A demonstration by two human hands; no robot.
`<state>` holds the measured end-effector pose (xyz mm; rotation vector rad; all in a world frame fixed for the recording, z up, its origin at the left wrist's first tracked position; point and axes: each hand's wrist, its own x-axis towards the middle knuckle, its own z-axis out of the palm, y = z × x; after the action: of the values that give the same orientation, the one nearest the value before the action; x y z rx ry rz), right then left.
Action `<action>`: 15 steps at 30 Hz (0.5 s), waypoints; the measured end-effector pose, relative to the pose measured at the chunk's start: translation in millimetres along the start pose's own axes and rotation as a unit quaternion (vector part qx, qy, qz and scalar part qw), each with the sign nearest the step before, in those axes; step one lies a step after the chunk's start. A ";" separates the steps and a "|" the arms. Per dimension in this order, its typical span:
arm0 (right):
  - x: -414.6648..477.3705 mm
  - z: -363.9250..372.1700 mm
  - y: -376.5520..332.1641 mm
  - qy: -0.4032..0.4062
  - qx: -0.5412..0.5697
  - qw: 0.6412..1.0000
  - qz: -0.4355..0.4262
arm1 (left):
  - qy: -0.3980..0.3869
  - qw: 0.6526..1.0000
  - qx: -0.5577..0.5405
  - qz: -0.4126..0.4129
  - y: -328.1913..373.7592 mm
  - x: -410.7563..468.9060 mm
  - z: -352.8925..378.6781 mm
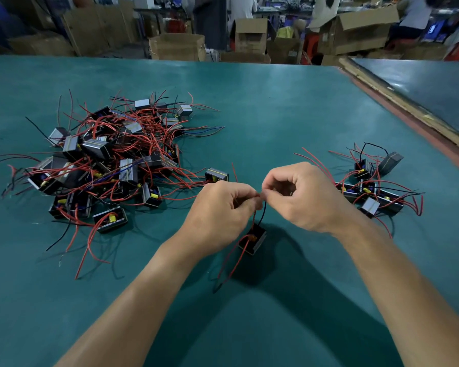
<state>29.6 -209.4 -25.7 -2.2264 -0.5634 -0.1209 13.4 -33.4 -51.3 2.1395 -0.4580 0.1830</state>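
Note:
A small black transformer with a yellow core hangs just above the green table, below and between my hands. Red and black wires rise from it to my fingertips. My left hand pinches the wire ends at its thumb and forefinger. My right hand pinches the same wire ends from the other side, fingertips almost touching the left's. More red wires trail down from the transformer toward me.
A large tangled pile of transformers with red and black wires lies to the left. A smaller group of transformers lies to the right. A second table edge runs along the far right. Cardboard boxes and people stand beyond.

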 end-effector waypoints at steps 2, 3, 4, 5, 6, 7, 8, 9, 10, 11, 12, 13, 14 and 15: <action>1.5 -1.0 1.1 -0.021 0.003 0.999 0.040 | 0.011 0.998 0.046 0.038 0.5 -1.0 0.5; 2.1 -1.3 1.4 -0.032 0.009 0.998 0.061 | 0.015 0.996 0.068 0.057 0.5 -1.2 0.5; 2.8 -1.2 2.0 -0.039 0.021 0.995 0.085 | 0.017 0.993 0.087 0.075 0.3 -1.0 0.6; 3.6 -0.8 2.5 -0.042 0.040 0.992 0.109 | 0.018 0.991 0.101 0.087 0.2 -0.8 0.7; 4.3 0.1 2.6 -0.041 0.062 0.989 0.130 | 0.020 0.990 0.107 0.093 0.6 -0.8 0.8; 4.6 1.0 2.2 -0.035 0.082 0.986 0.142 | 0.021 0.990 0.105 0.091 1.0 -0.8 0.9; 4.8 1.6 1.9 -0.027 0.097 0.985 0.139 | 0.022 0.992 0.093 0.082 1.1 -0.8 1.1; 4.3 1.8 1.5 -0.020 0.103 0.987 0.123 | 0.021 0.995 0.074 0.065 0.5 -0.4 1.3; 3.2 1.4 1.3 -0.013 0.101 0.990 0.097 | 0.019 0.998 0.052 0.043 -0.9 -0.2 1.1; 2.0 0.5 1.1 -0.008 0.094 0.993 0.070 | 0.013 0.999 0.030 0.020 -2.2 0.3 0.7; 1.1 -0.5 1.3 -0.004 0.089 0.995 0.047 | 0.004 1.000 0.012 0.001 -3.3 0.6 0.4; 0.6 -1.6 1.6 -0.001 0.090 0.995 0.032 | -0.006 1.000 -0.002 -0.013 -3.8 0.9 0.3; 0.3 -2.5 2.1 0.000 0.094 0.995 0.022 | -0.014 1.000 -0.016 -0.022 -3.6 1.1 1.0; 0.1 -3.3 2.2 0.002 0.095 0.995 0.014 | -0.021 0.999 -0.028 -0.029 -3.0 1.2 2.0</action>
<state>30.9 -213.0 -25.0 -2.0475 -0.5200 -0.0551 15.5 -33.8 -54.3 2.1015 -0.4188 0.0918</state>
